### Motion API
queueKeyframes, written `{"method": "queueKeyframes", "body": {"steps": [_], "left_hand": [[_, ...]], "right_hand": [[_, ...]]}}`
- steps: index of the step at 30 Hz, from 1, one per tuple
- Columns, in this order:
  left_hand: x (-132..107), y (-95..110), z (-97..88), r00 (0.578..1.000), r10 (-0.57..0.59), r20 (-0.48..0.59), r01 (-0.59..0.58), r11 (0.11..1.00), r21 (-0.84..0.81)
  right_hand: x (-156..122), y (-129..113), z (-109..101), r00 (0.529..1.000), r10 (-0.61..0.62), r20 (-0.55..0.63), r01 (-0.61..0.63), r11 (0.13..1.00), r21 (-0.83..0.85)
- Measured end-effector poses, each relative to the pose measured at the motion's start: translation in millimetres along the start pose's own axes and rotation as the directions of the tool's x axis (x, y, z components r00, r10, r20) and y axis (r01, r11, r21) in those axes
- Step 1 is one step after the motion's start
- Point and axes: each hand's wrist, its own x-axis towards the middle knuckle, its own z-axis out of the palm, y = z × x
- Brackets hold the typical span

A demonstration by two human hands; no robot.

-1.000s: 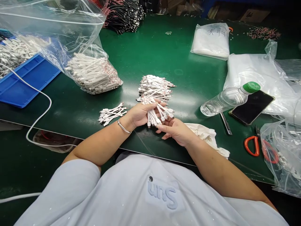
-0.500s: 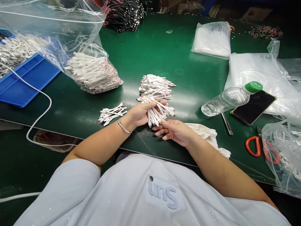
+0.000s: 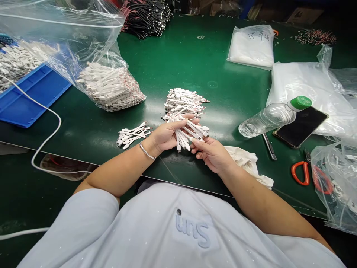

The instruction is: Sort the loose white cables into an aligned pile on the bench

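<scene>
My left hand (image 3: 167, 136) grips a loose bunch of short white cables (image 3: 185, 133) with small connector ends, which fans out to the right. My right hand (image 3: 212, 154) holds the same bunch from below, its thumb pressed on the cable ends. Just behind my hands lies a heap of similar white cables (image 3: 184, 102) on the green work mat (image 3: 195, 63). A smaller bunch of white cables (image 3: 133, 134) lies to the left of my left hand. A metal bangle (image 3: 147, 151) circles my left wrist. A crumpled white cloth (image 3: 248, 163) lies beside my right wrist.
A clear bag of white cables (image 3: 108, 87) and a blue tray (image 3: 33, 100) lie at left, with a white cord (image 3: 47, 111) running off the mat. At right are a water bottle (image 3: 267, 119), a phone (image 3: 300, 126), orange-handled scissors (image 3: 299, 173) and plastic bags (image 3: 334, 178).
My right hand has shifted up and to the right along the bunch, and its thumb now presses on the cable ends. The cables fan out further to the right.
</scene>
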Motion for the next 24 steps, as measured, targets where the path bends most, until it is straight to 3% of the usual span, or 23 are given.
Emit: {"method": "queueKeyframes", "body": {"steps": [2,6,13,16,20,24], "left_hand": [[-0.4,-0.6,0.3,1.0,0.001,0.011,-0.001,1.0,0.002],[-2.0,-1.8,1.5,1.0,0.02,0.007,-0.02,1.0,-0.004],[-2.1,-0.9,1.0,1.0,-0.002,-0.001,0.002,1.0,-0.007],[-1.9,-1.4,1.8,1.0,-0.002,-0.001,0.002,1.0,-0.012],[-2.2,-3.5,3.8,1.0,-0.014,0.003,0.014,0.999,-0.028],[-2.3,-4.0,4.7,1.0,-0.027,0.004,0.027,0.999,-0.032]], "right_hand": [[-0.1,0.8,0.2,1.0,0.008,-0.014,-0.007,1.0,0.03],[-3.5,2.0,3.1,0.975,0.163,0.15,-0.159,0.986,-0.041],[-5.1,3.2,5.0,0.999,-0.031,0.034,0.038,0.979,-0.198],[-3.2,4.2,4.0,0.999,-0.006,0.04,0.012,0.988,-0.154],[-3.4,5.3,5.4,0.986,0.09,0.138,-0.085,0.995,-0.044],[-3.9,5.9,6.6,0.991,0.064,0.115,-0.062,0.998,-0.027]]}}
